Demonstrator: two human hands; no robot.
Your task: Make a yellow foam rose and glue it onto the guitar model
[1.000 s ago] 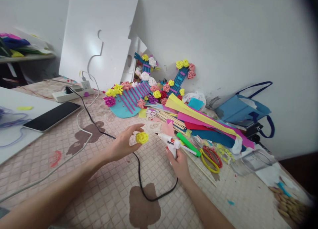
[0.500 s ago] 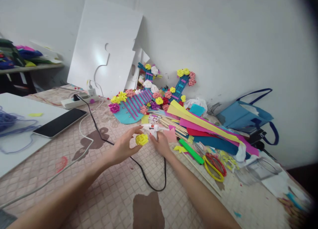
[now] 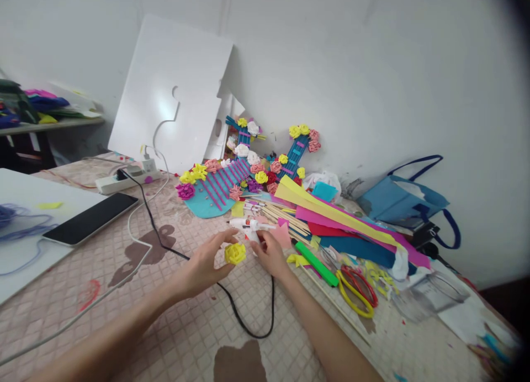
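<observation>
My left hand [image 3: 207,263] pinches a yellow paper flower [image 3: 235,253] between thumb and fingers. To its right, my right hand [image 3: 269,253] is wrapped round the handle of a white hot glue gun [image 3: 248,226]. The gun's nozzle points left, just above the flower and apart from it as far as I can see. From the gun a black cord [image 3: 248,329] loops over the tabletop. Beyond both hands stands a blue craft piece [image 3: 211,191] with purple strips and paper flowers along its edges.
Right of my hands lie wooden sticks [image 3: 290,219], coloured paper strips [image 3: 343,213], a green cutter [image 3: 317,263] and red-and-yellow-handled scissors [image 3: 358,293]. A blue bag [image 3: 401,200] stands behind. Leftward are a tablet-like black device [image 3: 91,218], a power strip [image 3: 126,180] and a white cable [image 3: 136,249].
The glue gun has turned in my right hand, its nozzle now reaching left above the flower. The whole view has shifted slightly. My left hand keeps its pinch on the flower.
</observation>
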